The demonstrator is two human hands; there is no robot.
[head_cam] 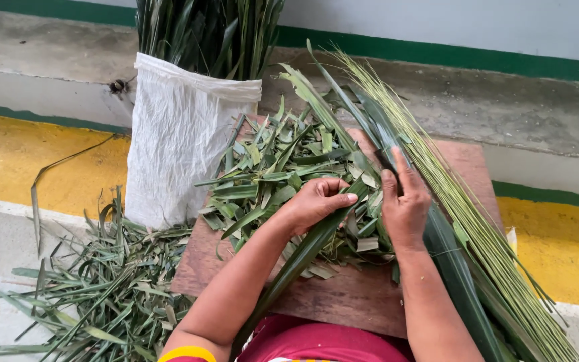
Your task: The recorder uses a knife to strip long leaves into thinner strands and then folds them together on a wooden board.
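Between hands: long green leaf [303,258], long axis diagonal from lap toward far right. Left hand [316,201] curls closed around leaf middle; right hand [405,204] grips dark blade [389,161] just beside it. Leaf scraps [269,174] beyond on surface [350,295].

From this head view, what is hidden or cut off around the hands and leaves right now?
- Head view: whatever the right hand grips; a dark tip shows above its fingers, the rest is covered.
- Lower end of the long leaf under the left hand, hidden by the forearm and lap.
- Tops of the leaves in the white sack, cut by the upper edge.
- Bundle of thin ribs, cut at the bottom right.
- Board surface under the leaf scraps.
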